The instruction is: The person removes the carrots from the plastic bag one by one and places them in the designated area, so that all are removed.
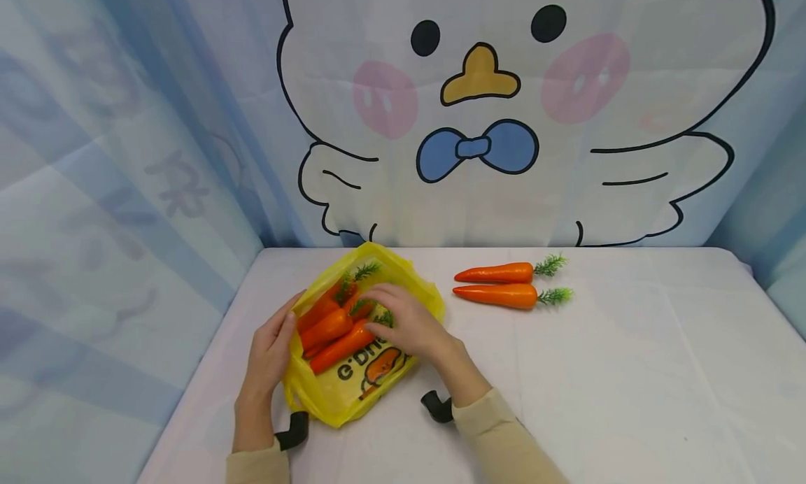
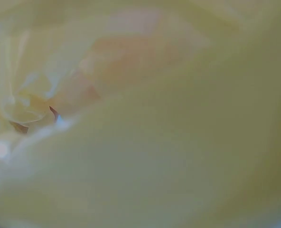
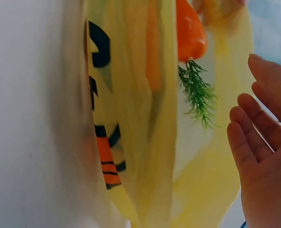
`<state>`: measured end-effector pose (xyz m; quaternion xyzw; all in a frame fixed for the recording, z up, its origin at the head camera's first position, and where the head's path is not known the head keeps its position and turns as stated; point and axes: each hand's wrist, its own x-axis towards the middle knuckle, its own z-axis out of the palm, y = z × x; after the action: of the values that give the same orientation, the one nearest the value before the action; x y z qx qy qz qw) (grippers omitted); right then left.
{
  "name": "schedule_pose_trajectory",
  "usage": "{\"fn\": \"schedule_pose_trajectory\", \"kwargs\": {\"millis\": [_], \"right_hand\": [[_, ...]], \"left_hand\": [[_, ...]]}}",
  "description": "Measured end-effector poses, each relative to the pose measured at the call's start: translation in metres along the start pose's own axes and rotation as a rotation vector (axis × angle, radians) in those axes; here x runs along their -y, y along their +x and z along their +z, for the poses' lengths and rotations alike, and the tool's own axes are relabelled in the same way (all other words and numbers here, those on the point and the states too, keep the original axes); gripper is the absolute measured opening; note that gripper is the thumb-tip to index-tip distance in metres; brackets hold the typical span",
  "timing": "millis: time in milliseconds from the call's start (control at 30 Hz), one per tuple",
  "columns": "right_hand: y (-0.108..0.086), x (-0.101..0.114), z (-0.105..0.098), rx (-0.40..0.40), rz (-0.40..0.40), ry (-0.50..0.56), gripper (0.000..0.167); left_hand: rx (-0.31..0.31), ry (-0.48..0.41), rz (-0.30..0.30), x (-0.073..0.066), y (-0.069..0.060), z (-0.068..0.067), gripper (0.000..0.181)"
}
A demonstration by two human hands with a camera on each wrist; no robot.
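Observation:
A yellow plastic bag [image 1: 387, 260] lies spread on the table with several toy carrots [image 1: 343, 347] inside, their green tops toward the upper right. My left hand [image 1: 267, 351] holds the bag's left edge. Yellow film, largely blurred, fills the left wrist view. Over the bag, beside the carrots' green tops, hovers my right hand [image 1: 409, 323]. The right wrist view shows this hand [image 3: 266, 142] with extended, slightly bent fingers and nothing in them. There, one carrot [image 3: 190, 33] with a green top shows past the bag's edge.
Two more carrots [image 1: 497, 295] lie side by side on the white table [image 1: 598, 379], right of the bag. Behind the table hangs a curtain [image 1: 567, 190] with a cartoon bird print. Black curved pieces [image 1: 436, 406] sit by both wrists.

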<state>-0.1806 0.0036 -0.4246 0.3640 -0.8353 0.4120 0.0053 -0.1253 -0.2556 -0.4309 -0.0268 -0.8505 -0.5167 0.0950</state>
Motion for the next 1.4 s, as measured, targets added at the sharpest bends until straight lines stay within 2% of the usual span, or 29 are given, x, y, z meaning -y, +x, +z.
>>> {"fn": "schedule_pose_trajectory", "kwargs": {"millis": [233, 600, 933, 1400], "right_hand": [[0.003, -0.003, 0.012, 0.065, -0.008, -0.015, 0.041], [0.004, -0.005, 0.02, 0.103, -0.004, -0.028, 0.04], [0.004, -0.006, 0.026, 0.127, -0.003, -0.06, 0.04], [0.005, -0.012, 0.026, 0.218, 0.059, -0.015, 0.041]], "left_hand": [[0.003, 0.002, 0.001, 0.0, 0.0, 0.0, 0.044], [0.005, 0.005, -0.034, -0.002, -0.001, 0.0, 0.045], [0.005, -0.01, -0.019, -0.002, -0.001, 0.0, 0.045], [0.007, 0.008, -0.016, -0.002, -0.001, -0.001, 0.046]]}}
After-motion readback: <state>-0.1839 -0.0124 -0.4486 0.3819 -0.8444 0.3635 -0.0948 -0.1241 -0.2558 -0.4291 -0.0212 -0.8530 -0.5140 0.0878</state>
